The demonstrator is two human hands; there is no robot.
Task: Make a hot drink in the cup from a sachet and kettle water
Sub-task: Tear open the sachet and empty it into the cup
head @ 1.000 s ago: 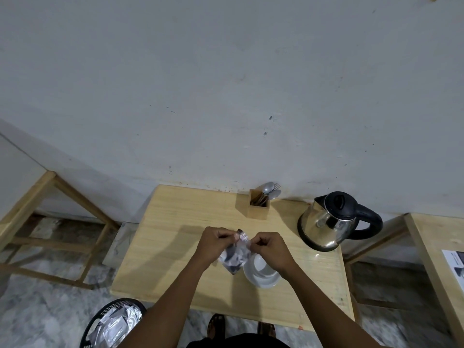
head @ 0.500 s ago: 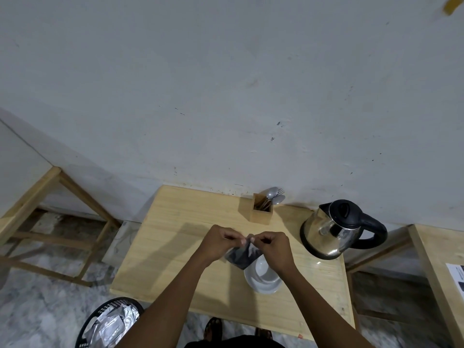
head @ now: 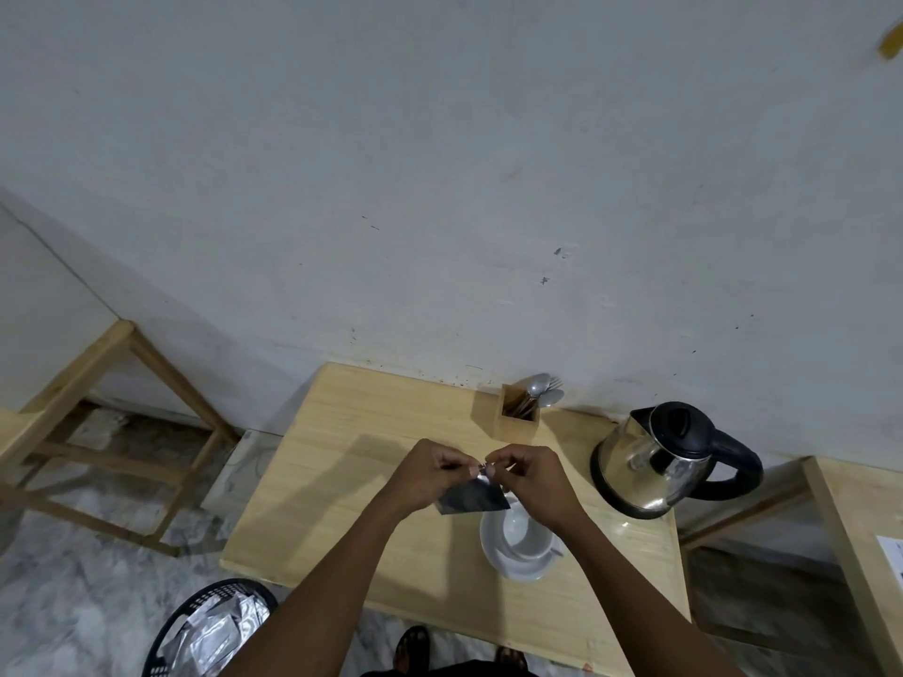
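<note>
A silver sachet [head: 471, 496] hangs above the wooden table [head: 342, 471], just left of and over the white cup [head: 519, 532]. My left hand [head: 430, 473] and my right hand [head: 530, 473] both pinch its top edge, fingertips almost touching. The cup stands on a white saucer [head: 518, 569] near the table's front, partly hidden by my right wrist. A steel kettle [head: 650, 466] with a black lid and handle stands at the table's right end, spout toward the hands.
A wooden holder with spoons [head: 520, 415] stands at the back by the wall. A black basket of silver wrappers [head: 210, 632] sits on the floor at front left. Wooden frames [head: 97, 383] flank the table on both sides.
The view has tilted, so everything sits lower in frame. Both hands kept hold of the sachet's top, and the sachet has swung from hanging down to lying flatter over the cup.
</note>
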